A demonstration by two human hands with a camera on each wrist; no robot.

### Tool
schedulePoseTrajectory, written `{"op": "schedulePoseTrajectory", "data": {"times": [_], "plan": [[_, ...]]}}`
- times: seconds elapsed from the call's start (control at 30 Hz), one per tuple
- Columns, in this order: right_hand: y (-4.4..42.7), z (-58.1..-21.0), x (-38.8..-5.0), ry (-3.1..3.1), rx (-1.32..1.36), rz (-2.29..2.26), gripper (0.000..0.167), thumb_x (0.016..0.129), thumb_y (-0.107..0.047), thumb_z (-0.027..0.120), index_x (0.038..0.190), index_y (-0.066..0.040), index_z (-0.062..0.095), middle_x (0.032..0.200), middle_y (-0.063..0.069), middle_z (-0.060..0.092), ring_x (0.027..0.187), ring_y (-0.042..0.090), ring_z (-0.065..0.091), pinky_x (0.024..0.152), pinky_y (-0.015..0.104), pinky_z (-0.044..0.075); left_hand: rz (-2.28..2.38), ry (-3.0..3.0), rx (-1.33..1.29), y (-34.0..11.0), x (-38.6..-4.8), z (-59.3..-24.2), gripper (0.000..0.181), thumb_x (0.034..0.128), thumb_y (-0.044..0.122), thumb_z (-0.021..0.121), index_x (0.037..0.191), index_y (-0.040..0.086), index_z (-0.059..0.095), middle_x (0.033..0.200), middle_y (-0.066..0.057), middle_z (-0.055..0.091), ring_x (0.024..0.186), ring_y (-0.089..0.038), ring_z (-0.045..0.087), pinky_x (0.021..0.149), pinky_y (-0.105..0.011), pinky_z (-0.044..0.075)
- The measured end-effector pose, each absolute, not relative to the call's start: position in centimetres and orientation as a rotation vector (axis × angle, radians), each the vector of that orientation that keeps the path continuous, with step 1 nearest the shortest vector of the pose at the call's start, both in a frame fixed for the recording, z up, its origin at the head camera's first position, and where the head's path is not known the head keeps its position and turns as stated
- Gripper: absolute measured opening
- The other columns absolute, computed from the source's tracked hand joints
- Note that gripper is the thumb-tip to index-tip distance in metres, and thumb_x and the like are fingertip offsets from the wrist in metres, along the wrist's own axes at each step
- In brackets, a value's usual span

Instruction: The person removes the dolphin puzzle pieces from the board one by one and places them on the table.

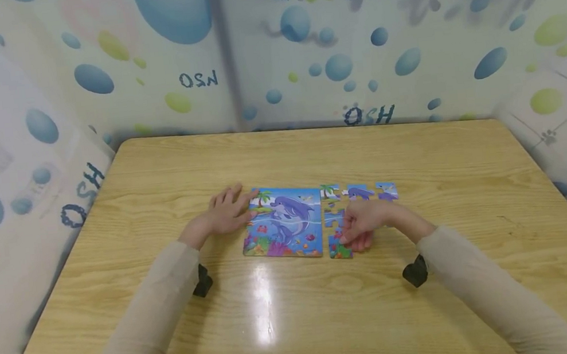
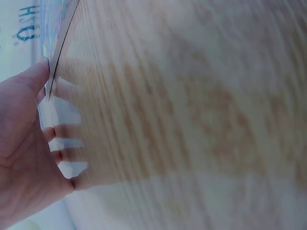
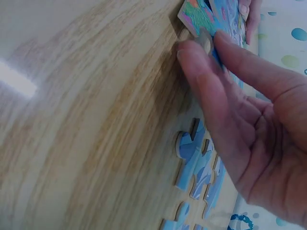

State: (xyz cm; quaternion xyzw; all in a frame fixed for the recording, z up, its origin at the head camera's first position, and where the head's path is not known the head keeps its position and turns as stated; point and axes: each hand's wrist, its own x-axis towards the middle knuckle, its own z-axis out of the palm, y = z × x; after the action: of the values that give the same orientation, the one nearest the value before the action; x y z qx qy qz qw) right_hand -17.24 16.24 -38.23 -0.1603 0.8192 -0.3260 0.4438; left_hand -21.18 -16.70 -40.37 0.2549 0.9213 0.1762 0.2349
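Note:
A dolphin picture board point(image 1: 288, 222) lies flat on the wooden table. At its left edge rests my left hand point(image 1: 227, 210), fingers spread on the tabletop and thumb against the board's side, as the left wrist view also shows. Right of the board, my right hand point(image 1: 366, 221) pinches a jigsaw piece point(image 3: 206, 39) between thumb and fingertips; its picture is mostly hidden. Just under these fingers lies a coral-patterned jigsaw piece point(image 1: 339, 250). A palm-tree piece point(image 1: 329, 192) and a blue piece point(image 1: 332, 218) sit along the board's right side.
A dolphin-head piece point(image 1: 359, 191) and a corner piece point(image 1: 387, 191) lie beyond my right hand. Several loose blue pieces point(image 3: 192, 158) show below that hand in the right wrist view. Patterned walls point(image 1: 302, 54) stand behind the table point(image 1: 330, 322).

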Motion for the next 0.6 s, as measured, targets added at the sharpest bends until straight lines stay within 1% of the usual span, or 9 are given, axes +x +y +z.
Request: {"op": "schedulePoseTrajectory", "data": {"times": [0.17,0.4,0.6], "plan": [[15.92,-38.32,-17.28,2.103,-0.384,-0.711,0.025,0.083,-0.020,0.067,0.066,-0.001,0.067,0.054,0.001,0.064,0.047,0.008,0.061,0.050,0.025,0.053,0.465,2.530,0.691,-16.70,-21.21,-40.37,0.058,0.0983,0.038,0.033,0.148,0.018,0.010,0.152,-0.022,-0.008,0.137,-0.048,-0.007,0.105,-0.065,-0.005],[15.50,-38.18,-17.23,2.154,-0.315,-0.660,0.023,0.081,-0.022,0.068,0.068,-0.003,0.064,0.054,0.001,0.062,0.045,0.008,0.058,0.049,0.023,0.052,0.464,2.520,0.686,-16.66,-21.07,-40.09,0.058,0.0983,0.038,0.033,0.148,0.018,0.009,0.152,-0.022,-0.009,0.137,-0.047,-0.008,0.105,-0.065,-0.006],[15.26,-37.97,-17.14,2.178,-0.293,-0.620,0.026,0.081,-0.023,0.069,0.066,-0.003,0.063,0.051,0.001,0.060,0.044,0.009,0.057,0.049,0.025,0.052,0.475,2.517,0.689,-16.67,-21.10,-40.22,0.059,0.0983,0.038,0.033,0.148,0.018,0.009,0.152,-0.022,-0.009,0.137,-0.047,-0.009,0.105,-0.065,-0.006]]}}
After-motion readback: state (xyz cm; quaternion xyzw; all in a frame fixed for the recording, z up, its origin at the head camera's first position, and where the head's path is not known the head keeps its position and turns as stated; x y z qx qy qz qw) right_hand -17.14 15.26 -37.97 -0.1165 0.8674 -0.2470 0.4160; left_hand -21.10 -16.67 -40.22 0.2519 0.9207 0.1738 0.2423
